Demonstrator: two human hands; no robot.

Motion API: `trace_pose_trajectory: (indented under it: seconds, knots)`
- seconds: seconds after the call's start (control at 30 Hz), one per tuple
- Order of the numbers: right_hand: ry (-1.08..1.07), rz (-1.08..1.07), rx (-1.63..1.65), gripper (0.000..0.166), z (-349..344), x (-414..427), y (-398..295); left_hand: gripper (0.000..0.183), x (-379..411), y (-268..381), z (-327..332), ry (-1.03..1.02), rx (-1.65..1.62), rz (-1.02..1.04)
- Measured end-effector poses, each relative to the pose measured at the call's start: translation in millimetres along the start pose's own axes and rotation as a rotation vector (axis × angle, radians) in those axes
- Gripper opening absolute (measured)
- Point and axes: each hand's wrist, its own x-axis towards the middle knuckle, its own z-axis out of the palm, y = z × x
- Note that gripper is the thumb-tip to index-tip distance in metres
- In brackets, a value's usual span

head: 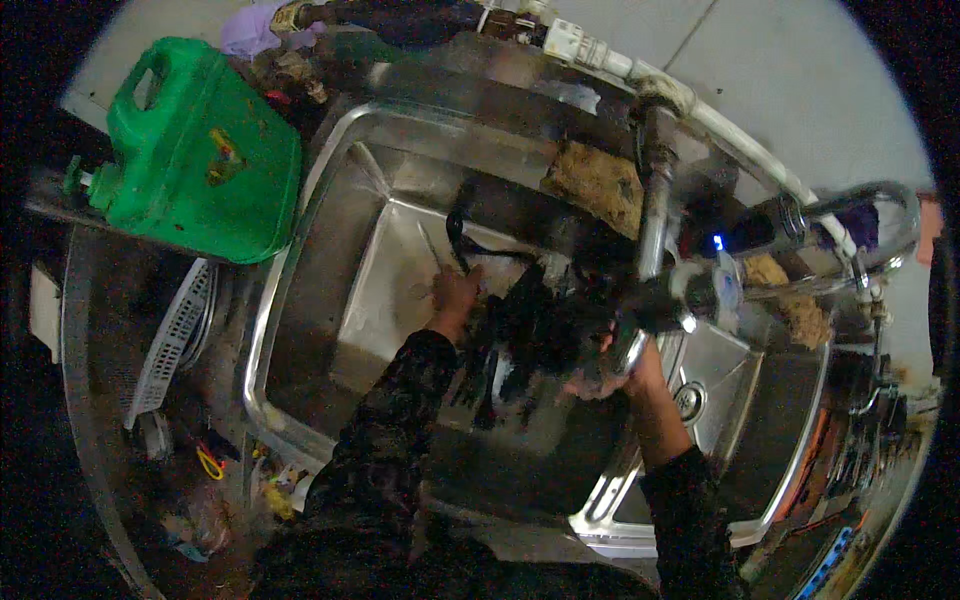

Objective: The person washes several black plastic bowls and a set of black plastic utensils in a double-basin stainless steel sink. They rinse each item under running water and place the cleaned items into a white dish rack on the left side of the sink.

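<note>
My left hand (456, 296) is over the large stainless-steel sink basin (259, 330), its fingers closed near a thin, light rod-like thing and the end of a black cord (491, 249). Whether it grips either is too blurred to tell. To its right lies a dark, bulky object (532, 330) of unclear kind, with black strands or straps hanging over the basin. My right hand (622, 375) supports this dark object from its right side, beneath the metal tap spout (636, 349). The spout and the dark mass partly hide the fingers.
A green plastic jerrycan (217, 150) stands beyond the basin's left rim, above a light perforated plastic basket (172, 337). A brown sponge-like block (596, 184) lies behind the basin. White pipes (720, 120) run along the wall. A smaller basin with a drain (688, 401) adjoins at right.
</note>
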Motion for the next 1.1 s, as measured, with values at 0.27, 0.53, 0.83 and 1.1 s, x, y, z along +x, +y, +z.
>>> trace_pose_trajectory:
  seconds: [0.27, 0.53, 0.83, 1.1]
  knots:
    - [0.138, -0.114, -0.282, 0.024, 97.6, -30.0, -12.9, 0.071, 110.5, -4.9, 60.0, 0.281, 0.156, 0.054]
    - [0.16, -0.056, -0.184, 0.022, 46.5, 2.1, 9.9, 0.059, 19.7, 51.3, 17.4, -0.124, -0.943, 0.475]
    - [0.157, -0.184, 0.007, 0.02, 63.1, -27.5, -6.9, 0.046, -116.5, 90.8, 27.9, -0.903, -0.917, 0.311]
    - [0.146, -0.233, 0.082, 0.022, 54.6, -44.6, -9.8, 0.024, -156.3, 99.6, 32.4, -0.893, -1.041, 0.021]
